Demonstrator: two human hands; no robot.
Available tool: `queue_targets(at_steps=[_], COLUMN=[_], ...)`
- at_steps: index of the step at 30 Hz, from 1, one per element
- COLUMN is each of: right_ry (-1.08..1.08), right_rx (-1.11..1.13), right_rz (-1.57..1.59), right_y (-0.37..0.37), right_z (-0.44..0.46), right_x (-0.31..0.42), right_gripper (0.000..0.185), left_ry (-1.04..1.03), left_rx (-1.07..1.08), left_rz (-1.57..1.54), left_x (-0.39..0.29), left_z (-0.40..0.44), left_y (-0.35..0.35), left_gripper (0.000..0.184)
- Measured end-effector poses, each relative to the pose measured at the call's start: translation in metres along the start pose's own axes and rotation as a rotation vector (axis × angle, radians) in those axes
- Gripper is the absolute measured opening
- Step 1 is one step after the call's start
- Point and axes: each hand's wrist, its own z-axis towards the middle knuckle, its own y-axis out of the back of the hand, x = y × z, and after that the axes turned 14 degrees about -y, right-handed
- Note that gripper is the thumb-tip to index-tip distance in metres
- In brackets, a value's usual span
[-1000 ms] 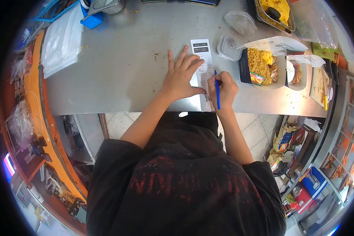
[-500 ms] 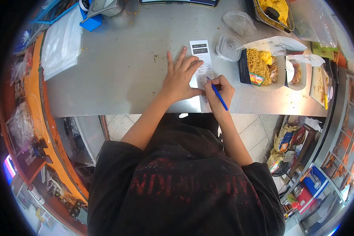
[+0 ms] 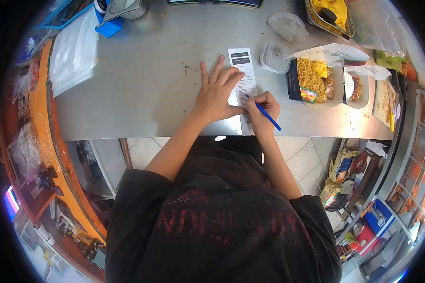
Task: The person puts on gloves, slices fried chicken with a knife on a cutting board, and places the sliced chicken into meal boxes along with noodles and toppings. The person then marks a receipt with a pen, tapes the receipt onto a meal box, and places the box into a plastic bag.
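Blue pen [image 3: 273,121], probably light and stiff, best held near its tip, is pinched in the right hand [image 3: 260,119] over a thin, seemingly easily creased paper slip [image 3: 246,87], steadied beside that grip by the open, spread left hand [image 3: 213,100].

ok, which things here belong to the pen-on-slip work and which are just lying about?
In use:
- printed slip, under the left hand
- blue pen, in the right hand

Lying about:
- noodle box (untouched; might be linked to the slip, can't tell)
- clear tub
- crumpled bag
- white plastic sheets
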Motion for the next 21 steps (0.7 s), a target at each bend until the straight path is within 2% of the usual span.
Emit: queue_targets(at_steps=[4, 7, 9, 12, 14, 16, 21], right_ry=[0.059, 0.089, 0.199, -0.083, -0.116, -0.015, -0.019], right_rx=[0.089, -0.013, -0.023, -0.086, -0.004, 0.131, 0.063], right_rz=[-0.127, -0.197, -0.167, 0.318, 0.295, -0.046, 0.023], right_y=[-0.001, 0.0, 0.007, 0.011, 0.021, 0.02, 0.007], right_z=[-0.004, -0.007, -0.004, 0.001, 0.004, -0.003, -0.006], right_x=[0.0, 0.006, 0.008, 0.025, 0.015, 0.018, 0.008], right_gripper=[0.016, 0.016, 0.011, 0.009, 0.008, 0.006, 0.014], left_ry=[-0.012, -0.01, -0.017, -0.047, -0.032, -0.034, -0.035], left_rx=[0.006, 0.003, 0.009, 0.006, 0.003, 0.006, 0.012], left_rz=[0.008, 0.005, 0.027, -0.02, -0.029, -0.022, -0.017], left_x=[0.0, 0.0, 0.001, -0.001, -0.001, -0.001, -0.003], left_z=[-0.001, 0.0, 0.0, -0.002, -0.001, -0.001, -0.001], left_y=[0.0, -0.001, 0.0, 0.002, 0.003, 0.002, 0.004], left_gripper=[0.081, 0.08, 0.079, 0.078, 0.075, 0.076, 0.078])
